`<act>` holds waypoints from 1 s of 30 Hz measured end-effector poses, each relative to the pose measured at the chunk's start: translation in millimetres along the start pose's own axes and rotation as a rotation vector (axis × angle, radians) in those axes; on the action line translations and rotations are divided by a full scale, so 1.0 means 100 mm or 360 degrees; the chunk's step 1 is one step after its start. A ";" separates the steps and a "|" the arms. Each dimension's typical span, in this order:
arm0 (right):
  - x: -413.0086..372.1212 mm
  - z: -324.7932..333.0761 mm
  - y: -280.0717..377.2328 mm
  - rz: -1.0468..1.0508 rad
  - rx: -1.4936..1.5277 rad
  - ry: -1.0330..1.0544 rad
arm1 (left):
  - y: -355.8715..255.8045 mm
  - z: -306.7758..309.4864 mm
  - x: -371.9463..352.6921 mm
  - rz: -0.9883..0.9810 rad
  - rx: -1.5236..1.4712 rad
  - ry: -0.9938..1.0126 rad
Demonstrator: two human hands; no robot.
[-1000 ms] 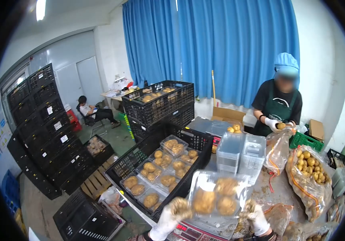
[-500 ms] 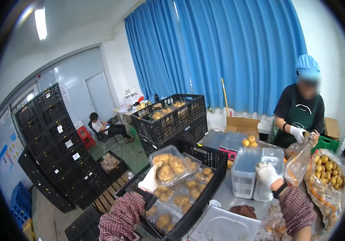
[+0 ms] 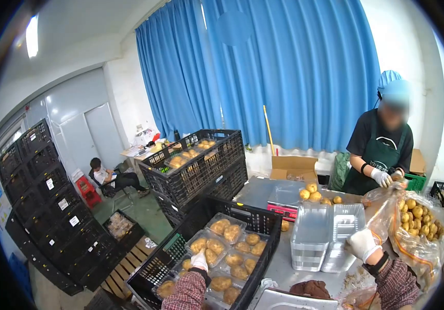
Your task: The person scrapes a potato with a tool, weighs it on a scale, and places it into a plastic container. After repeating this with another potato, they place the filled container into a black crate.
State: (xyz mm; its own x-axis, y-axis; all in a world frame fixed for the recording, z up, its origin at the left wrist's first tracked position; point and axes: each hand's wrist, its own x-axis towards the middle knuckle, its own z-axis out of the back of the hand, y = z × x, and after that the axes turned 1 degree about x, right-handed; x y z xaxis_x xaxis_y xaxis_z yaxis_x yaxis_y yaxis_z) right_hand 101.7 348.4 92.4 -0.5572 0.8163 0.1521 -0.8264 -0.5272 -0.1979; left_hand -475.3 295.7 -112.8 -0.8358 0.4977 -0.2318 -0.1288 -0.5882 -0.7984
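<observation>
My left hand (image 3: 200, 260), in a white glove, is inside the near black crate (image 3: 271, 227). It grips the near edge of a clear tray of potatoes (image 3: 207, 247), which lies among several similar trays. My right hand (image 3: 362, 244), also gloved, is closed beside the right-hand stack of empty clear plastic trays (image 3: 347, 227). Whatever its fingers hold, if anything, is hidden. Another stack of clear trays (image 3: 310, 232) stands just left of that one on the metal table.
Stacked black crates (image 3: 196, 170) rise behind the near crate. Beyond the trays are a red scale (image 3: 282, 211) and loose potatoes (image 3: 312, 194). A brown cloth (image 3: 310, 289) lies in front. At right, a co-worker (image 3: 384, 150) handles plastic beside a bag of potatoes (image 3: 418, 219).
My left hand has lowered the tray of potatoes from above the crate to among the other trays. My right hand stays closed near the empty trays. The view has shifted right.
</observation>
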 end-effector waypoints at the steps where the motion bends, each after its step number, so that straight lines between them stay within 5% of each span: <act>1: 0.02 0.12 0.06 0.0030 -0.0018 -0.0073 | 0.06 -0.05 0.02 0.0007 -0.0184 -0.0095; 4: -0.02 0.10 0.08 0.0076 0.0040 -0.0503 | -0.36 0.33 -0.46 0.0009 0.0292 -0.0001; 6: -0.02 -0.06 0.05 0.0010 -0.0076 -0.0612 | -0.53 0.45 -0.69 0.0023 -0.1179 0.0628; 8: -0.02 -0.04 0.10 0.0068 -0.0005 -0.0966 | -0.51 0.44 -0.32 -0.0629 -0.0884 0.1455; 9: -0.07 0.12 0.14 -0.0080 -0.0134 -0.0574 | -0.68 0.57 -0.54 -0.0406 -0.1063 0.1552; 10: -0.15 0.07 0.08 0.0169 0.0184 -0.1115 | -0.97 0.78 -0.99 -0.0164 -0.1222 0.1638; 11: -0.16 -0.10 0.05 0.0163 0.0547 -0.1128 | -1.23 0.92 -1.55 -0.0471 -0.1056 0.1445; 12: -0.47 0.43 0.33 0.0159 0.0521 -0.1270 | -1.45 1.11 -2.15 -0.0787 -0.0908 0.1257; 14: -0.88 0.63 0.81 0.0343 0.0747 -0.1306 | -1.68 1.56 -3.36 -0.1003 -0.0663 0.1505; 15: -1.14 0.93 1.11 0.0190 0.0749 -0.0863 | -1.56 1.66 -3.65 -0.1068 -0.0552 0.1645; 17: -1.65 0.92 1.74 0.0009 0.0659 -0.0992 | -1.32 1.75 -4.06 -0.1261 -0.0247 0.1788; 20: -2.04 0.09 2.70 -0.0182 0.0591 -0.0544 | -0.69 1.69 -4.55 -0.1552 0.0115 0.2004; 21: -2.12 -0.14 2.92 -0.0349 0.0619 -0.0475 | -0.50 1.58 -4.68 -0.1216 0.0022 0.1944; 22: -2.23 -0.10 2.96 -0.0336 0.0718 -0.0283 | -0.32 1.45 -4.77 -0.0884 -0.0063 0.1864; 25: -2.56 -0.09 2.80 -0.0251 0.0985 -0.0537 | 0.67 0.92 -4.42 -0.0993 0.0347 0.1607; 26: -2.70 0.00 2.60 -0.0290 0.0997 -0.0514 | 0.87 0.70 -4.35 -0.1783 0.0385 0.1356; 28: -3.05 -0.13 2.25 -0.0460 0.1032 -0.0476 | 0.86 0.54 -4.60 -0.1924 0.0533 0.0983; 30: -3.44 -0.39 2.02 -0.0746 0.0912 -0.0244 | 0.88 0.50 -4.60 -0.1786 0.0727 0.1035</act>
State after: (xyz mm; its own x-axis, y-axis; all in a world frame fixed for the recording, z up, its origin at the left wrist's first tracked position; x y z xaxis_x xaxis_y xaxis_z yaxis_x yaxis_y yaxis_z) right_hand 129.8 -29.1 -37.9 -0.1072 0.9654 0.2377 -0.8693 -0.2070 0.4488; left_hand -128.4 -16.6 -48.5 0.2137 0.9724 0.0934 -0.8311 0.2312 -0.5058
